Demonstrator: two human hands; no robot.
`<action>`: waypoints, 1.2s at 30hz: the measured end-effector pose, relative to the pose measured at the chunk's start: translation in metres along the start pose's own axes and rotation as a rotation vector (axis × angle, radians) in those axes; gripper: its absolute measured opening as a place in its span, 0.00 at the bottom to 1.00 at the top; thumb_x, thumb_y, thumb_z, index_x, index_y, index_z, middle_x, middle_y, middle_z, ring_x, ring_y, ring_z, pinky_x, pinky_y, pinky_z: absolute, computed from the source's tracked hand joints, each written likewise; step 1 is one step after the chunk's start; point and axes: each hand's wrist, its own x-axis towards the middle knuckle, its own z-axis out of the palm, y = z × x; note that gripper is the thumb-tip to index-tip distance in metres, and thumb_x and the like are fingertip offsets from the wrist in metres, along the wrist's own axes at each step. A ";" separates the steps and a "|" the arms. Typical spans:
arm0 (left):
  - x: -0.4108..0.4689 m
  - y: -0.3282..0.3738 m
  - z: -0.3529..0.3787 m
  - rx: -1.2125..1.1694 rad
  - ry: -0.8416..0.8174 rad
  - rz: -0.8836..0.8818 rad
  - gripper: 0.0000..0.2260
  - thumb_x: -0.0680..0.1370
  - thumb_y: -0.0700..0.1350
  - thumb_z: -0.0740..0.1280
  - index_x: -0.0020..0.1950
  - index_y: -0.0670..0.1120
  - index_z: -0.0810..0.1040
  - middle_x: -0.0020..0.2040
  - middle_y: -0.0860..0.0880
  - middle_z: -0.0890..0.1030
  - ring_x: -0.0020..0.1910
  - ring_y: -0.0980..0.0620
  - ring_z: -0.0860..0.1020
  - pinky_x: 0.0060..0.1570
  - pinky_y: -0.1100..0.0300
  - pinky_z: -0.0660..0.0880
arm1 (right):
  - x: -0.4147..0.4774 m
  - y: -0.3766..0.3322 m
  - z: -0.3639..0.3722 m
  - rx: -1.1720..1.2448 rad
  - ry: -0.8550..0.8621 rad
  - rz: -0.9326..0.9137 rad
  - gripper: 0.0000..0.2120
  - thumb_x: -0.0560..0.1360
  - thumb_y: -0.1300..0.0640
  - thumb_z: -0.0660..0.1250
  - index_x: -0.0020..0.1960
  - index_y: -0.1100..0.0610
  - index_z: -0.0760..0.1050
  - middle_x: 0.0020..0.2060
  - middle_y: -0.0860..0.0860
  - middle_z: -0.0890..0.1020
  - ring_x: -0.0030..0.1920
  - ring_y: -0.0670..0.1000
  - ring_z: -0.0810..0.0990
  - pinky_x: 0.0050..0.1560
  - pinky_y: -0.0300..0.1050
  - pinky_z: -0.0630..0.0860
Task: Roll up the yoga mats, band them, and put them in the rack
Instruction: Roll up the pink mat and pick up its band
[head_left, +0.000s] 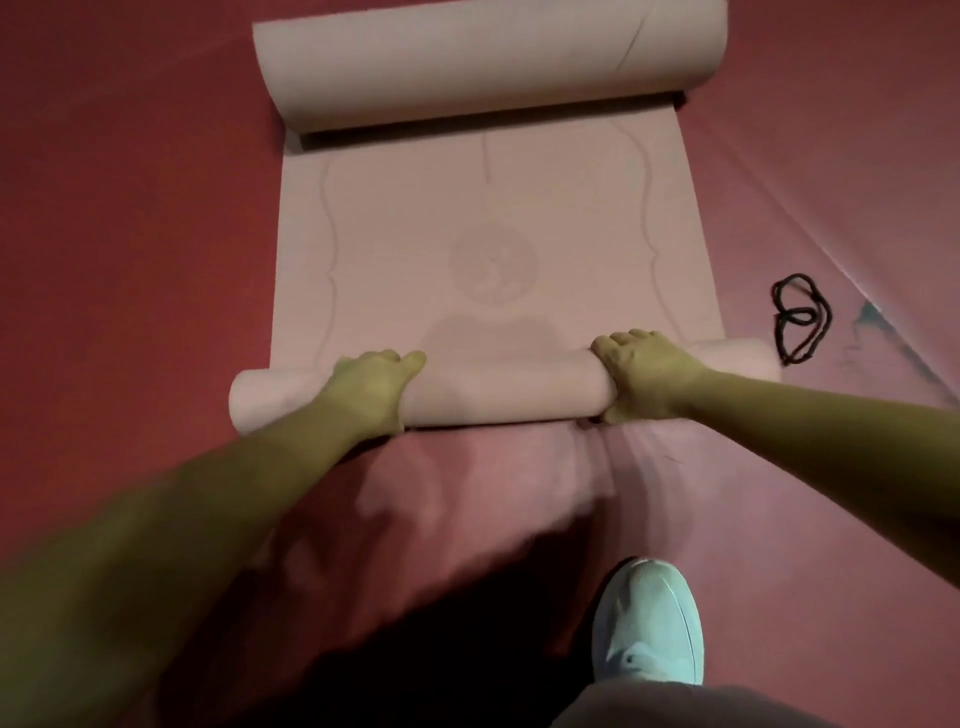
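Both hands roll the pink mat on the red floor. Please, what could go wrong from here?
The far end of the pale pink foam yoga mat curls into its own roll, so the near roll may meet it and end loose.
The left hand and right hand grip near the middle; the free ends may roll crooked.
The black cord loops lie apart at the right; reaching for them might let the roll spring open.

Red floor (130, 208), pink yoga mat (493, 234) curled at both ends, black bands (795, 312) just beside it, pale shoe (649, 623)
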 end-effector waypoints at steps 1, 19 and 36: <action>-0.009 0.004 0.005 -0.015 -0.058 0.006 0.37 0.68 0.49 0.75 0.73 0.51 0.62 0.63 0.46 0.73 0.63 0.43 0.73 0.60 0.49 0.71 | -0.009 -0.002 0.005 0.008 -0.028 -0.016 0.43 0.58 0.28 0.71 0.66 0.52 0.70 0.55 0.52 0.79 0.55 0.57 0.78 0.58 0.50 0.74; -0.035 0.002 0.009 -0.046 -0.141 0.190 0.42 0.67 0.50 0.77 0.77 0.57 0.60 0.63 0.49 0.67 0.63 0.47 0.67 0.64 0.51 0.65 | -0.030 0.009 0.010 0.502 -0.213 -0.054 0.32 0.57 0.50 0.84 0.54 0.47 0.69 0.53 0.48 0.67 0.57 0.52 0.70 0.61 0.46 0.73; 0.010 0.036 -0.003 -0.059 -0.002 0.013 0.48 0.67 0.61 0.74 0.79 0.48 0.53 0.74 0.38 0.64 0.73 0.41 0.63 0.73 0.49 0.57 | -0.002 -0.032 -0.039 0.046 -0.071 0.195 0.20 0.79 0.48 0.63 0.68 0.54 0.68 0.64 0.59 0.71 0.64 0.64 0.72 0.65 0.59 0.67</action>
